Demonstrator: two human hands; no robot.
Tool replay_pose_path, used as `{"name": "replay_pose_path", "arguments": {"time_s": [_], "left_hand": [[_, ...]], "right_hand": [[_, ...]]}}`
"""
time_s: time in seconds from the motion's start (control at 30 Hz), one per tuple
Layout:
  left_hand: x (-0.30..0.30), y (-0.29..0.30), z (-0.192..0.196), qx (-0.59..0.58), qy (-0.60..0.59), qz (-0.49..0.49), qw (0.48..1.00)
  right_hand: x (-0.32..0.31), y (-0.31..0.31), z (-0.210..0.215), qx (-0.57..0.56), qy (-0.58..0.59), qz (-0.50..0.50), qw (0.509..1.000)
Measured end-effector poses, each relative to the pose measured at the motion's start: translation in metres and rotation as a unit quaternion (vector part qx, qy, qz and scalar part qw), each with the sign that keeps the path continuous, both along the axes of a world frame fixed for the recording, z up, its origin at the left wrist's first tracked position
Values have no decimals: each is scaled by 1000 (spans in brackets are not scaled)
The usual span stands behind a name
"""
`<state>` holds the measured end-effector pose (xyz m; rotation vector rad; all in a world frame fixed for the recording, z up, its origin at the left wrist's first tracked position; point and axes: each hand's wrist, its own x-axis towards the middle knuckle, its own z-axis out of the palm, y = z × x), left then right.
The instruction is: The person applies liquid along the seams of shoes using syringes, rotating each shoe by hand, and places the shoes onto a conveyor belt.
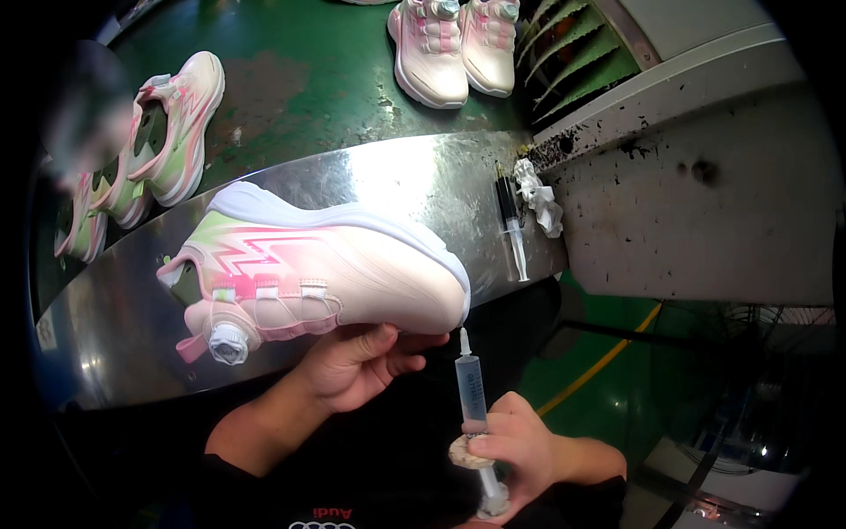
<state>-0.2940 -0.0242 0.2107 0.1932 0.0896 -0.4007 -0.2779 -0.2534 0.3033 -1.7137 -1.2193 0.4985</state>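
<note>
Nearest: right hand (520, 450), fingers curled shut round a syringe (472, 397); barrel clear with bluish tint, held upright, nozzle tip uppermost, plunger end low beneath the fist; a small pale round pad pinched against the barrel at the fingers.

Next: left hand (357, 361), coming in from lower left, palm up, fingers and thumb cupped under and gripping the lower edge of a sneaker (326, 273); hand closed on the shoe, not spread.

Sneaker: white and pale pink, green at the heel side, pink zigzag on the flank, round dial fastener (229, 342) at the tongue; lying on its side, long axis running left to right, heel left, toe right, sole turned away from the person.

Key relation: toe end of the sneaker sits just above and left of the syringe tip; tip points up toward the toe edge, near but apart; right hand is the nearer one to that end.

Beyond: bright metal bench (423, 181), curved strip; on it a second syringe (511, 225), dark barrel, beside a crumpled white rag (539, 198).

Farthest: green surface (300, 79); a pair of matching sneakers (454, 48) at top; more sneakers (167, 128) at left.
</note>
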Motion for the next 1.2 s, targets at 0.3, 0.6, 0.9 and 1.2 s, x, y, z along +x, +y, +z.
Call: {"name": "replay_pose_path", "arguments": {"time_s": [0.3,0.6,0.9,1.2], "left_hand": [[-4,1,10,4,-5,3,1000],[-2,-3,19,14,18,3,1000],[-54,15,8,5,38,33,999],[-111,81,51,283,115,132,943]], "right_hand": [[-10,20,-23,9,-208,-48,977],[-10,17,-29,6,-267,-63,962],[11,6,-39,87,-297,-117,944],[100,57,-100,16,-294,-159,942]]}}
